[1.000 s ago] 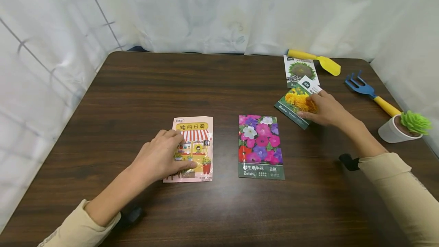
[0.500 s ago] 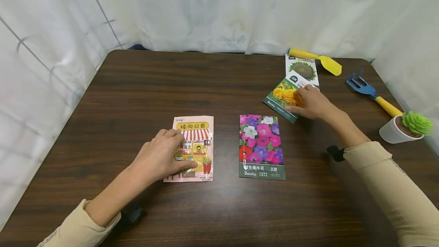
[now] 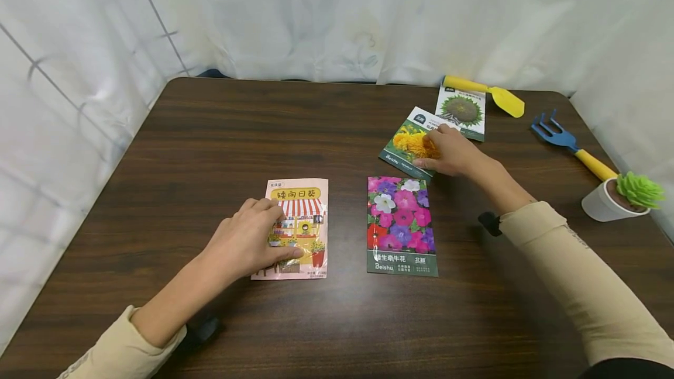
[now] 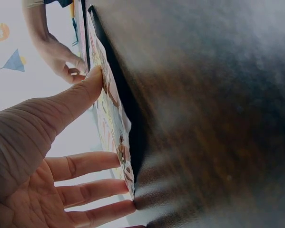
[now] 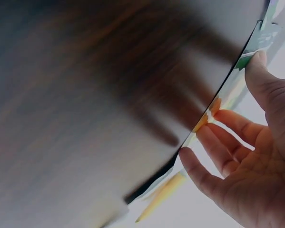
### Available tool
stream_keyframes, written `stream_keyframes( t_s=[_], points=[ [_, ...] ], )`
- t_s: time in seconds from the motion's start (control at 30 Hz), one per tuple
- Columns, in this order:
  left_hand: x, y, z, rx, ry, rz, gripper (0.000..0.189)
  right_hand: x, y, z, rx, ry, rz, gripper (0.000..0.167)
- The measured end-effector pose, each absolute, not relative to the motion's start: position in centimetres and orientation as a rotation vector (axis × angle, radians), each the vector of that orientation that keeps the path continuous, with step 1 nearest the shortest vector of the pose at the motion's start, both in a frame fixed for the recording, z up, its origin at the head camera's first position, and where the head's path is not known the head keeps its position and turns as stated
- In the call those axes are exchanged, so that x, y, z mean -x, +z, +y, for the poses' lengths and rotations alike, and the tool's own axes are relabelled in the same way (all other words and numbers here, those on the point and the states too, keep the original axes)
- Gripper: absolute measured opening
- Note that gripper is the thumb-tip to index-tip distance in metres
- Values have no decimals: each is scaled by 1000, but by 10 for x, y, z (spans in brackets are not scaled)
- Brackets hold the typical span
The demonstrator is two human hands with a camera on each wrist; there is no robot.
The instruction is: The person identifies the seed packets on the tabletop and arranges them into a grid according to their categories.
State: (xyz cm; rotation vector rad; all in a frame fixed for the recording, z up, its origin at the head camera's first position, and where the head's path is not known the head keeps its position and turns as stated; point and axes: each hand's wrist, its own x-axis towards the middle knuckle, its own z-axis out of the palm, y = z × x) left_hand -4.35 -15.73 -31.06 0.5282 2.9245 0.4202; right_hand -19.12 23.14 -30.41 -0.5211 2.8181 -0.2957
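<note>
My left hand (image 3: 250,238) rests on a pink seed packet (image 3: 310,224), thumb and fingers spread over its left part. In the left wrist view its fingertips meet the packet (image 4: 111,109). My right hand (image 3: 455,151) lies over a slanted seed packet with orange flowers (image 3: 406,142), hiding its right side; in the right wrist view the thumb (image 5: 257,66) and fingertips press on its face. That packet's lower corner reaches the top edge of a seed packet with pink and purple flowers (image 3: 402,221), and its right side overlaps a sunflower seed packet (image 3: 463,109) behind.
A yellow trowel (image 3: 504,100) lies at the back right, its handle across the sunflower packet's top. Further right are a small blue hand fork (image 3: 559,135) with a yellow handle and a potted succulent (image 3: 605,203). White curtains (image 3: 326,16) hang behind the table (image 3: 237,133).
My right hand has slid the orange-flower packet left and slightly back, uncovering more of the sunflower packet, which has turned a little. My left hand and the pink packet stay still.
</note>
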Motion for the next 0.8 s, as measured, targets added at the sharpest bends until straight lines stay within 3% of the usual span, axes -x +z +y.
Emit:
stream_keyframes(
  t_s=[0.8],
  points=[
    [44,-312,-158,-527,411,2928,57,222,-304,151,648,-191,2750,63]
  ],
)
